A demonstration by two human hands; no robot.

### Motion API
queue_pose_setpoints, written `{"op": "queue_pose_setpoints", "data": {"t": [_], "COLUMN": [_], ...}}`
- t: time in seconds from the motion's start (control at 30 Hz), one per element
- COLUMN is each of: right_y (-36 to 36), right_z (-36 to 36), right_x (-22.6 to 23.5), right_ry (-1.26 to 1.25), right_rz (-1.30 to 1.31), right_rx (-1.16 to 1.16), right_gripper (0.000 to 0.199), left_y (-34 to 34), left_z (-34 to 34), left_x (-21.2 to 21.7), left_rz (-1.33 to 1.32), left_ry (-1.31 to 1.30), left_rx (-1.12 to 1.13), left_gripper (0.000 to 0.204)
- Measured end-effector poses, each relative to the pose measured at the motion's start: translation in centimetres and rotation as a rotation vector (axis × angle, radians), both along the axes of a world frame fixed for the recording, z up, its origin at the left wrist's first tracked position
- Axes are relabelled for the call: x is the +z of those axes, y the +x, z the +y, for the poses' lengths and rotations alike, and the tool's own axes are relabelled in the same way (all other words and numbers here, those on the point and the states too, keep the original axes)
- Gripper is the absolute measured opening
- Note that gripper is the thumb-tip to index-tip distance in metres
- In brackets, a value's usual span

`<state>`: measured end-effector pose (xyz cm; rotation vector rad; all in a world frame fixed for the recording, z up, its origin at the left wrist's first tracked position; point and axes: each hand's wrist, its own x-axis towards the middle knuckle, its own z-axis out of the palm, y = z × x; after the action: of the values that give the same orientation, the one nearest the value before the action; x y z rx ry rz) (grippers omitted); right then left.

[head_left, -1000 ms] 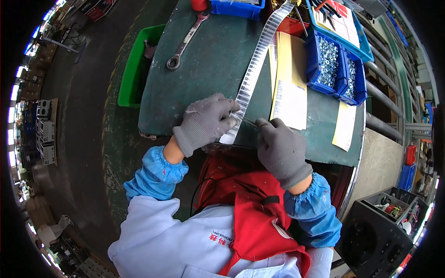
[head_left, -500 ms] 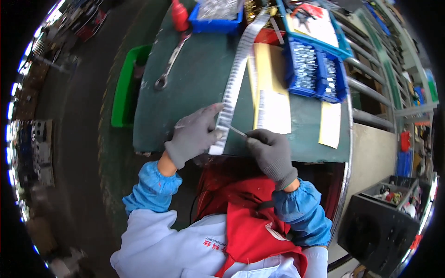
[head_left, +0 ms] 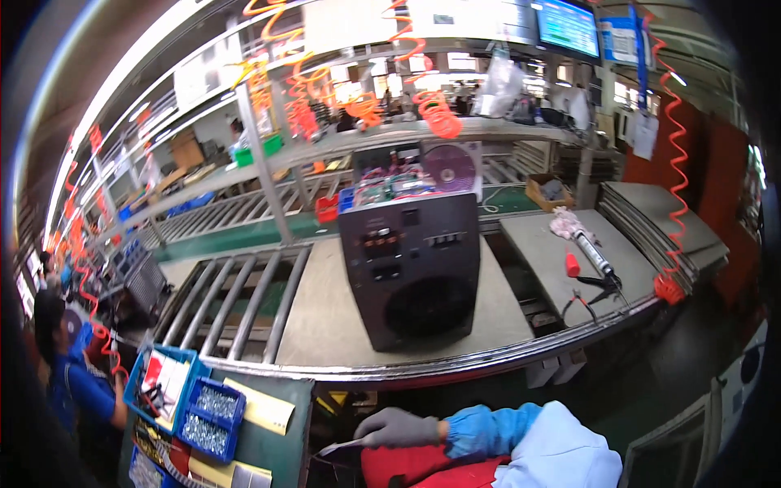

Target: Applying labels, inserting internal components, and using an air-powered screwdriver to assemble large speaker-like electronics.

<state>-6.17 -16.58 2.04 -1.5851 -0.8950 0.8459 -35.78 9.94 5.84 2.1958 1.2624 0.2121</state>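
Observation:
My right hand [head_left: 395,428], in a grey glove, is closed on a thin, pale, pointed piece. The piece [head_left: 342,446] sticks out to the left from the fingertips, and its kind is too blurred to tell. The hand is over my red apron, just right of the dark green table [head_left: 286,455]. My left hand is out of the picture. On that table's corner, a striped label strip [head_left: 177,470] runs beside yellow paper sheets [head_left: 259,407] and blue bins of small metal parts [head_left: 213,411].
A dark box-shaped cabinet [head_left: 411,276], with exposed circuit boards on top, stands on a board across the roller conveyor [head_left: 244,313]. To its right lie a sealant tube [head_left: 594,254] and pliers [head_left: 579,307]. Orange coiled hoses [head_left: 435,114] hang overhead. A co-worker in blue [head_left: 81,382] is at far left.
My view has swung to the right and up, from the table to the conveyor. My left hand has gone out of sight. My right hand has come away from the label strip.

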Motion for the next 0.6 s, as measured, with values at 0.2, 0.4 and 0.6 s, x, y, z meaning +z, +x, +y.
{"op": "queue_pose_setpoints", "data": {"t": [0.2,0.4,0.6], "right_y": [2.9,4.8,11.7], "right_z": [-12.7,-22.5,-33.6], "right_x": [-0.7,2.5,2.9], "right_ry": [0.116,0.157,0.313], "right_rz": [0.191,-0.095,-0.046], "right_rx": [-0.604,-1.108,-1.479], "right_gripper": [0.024,0.025,0.024], "left_y": [14.3,32.3,48.4], "left_z": [-4.4,-9.0,-13.4], "left_x": [2.0,8.6,14.5], "left_rz": [-0.547,-0.867,-1.188], "left_ry": [0.35,0.306,0.382], "left_rx": [-0.636,-0.865,-0.76], "left_gripper": [0.034,0.037,0.029]}}
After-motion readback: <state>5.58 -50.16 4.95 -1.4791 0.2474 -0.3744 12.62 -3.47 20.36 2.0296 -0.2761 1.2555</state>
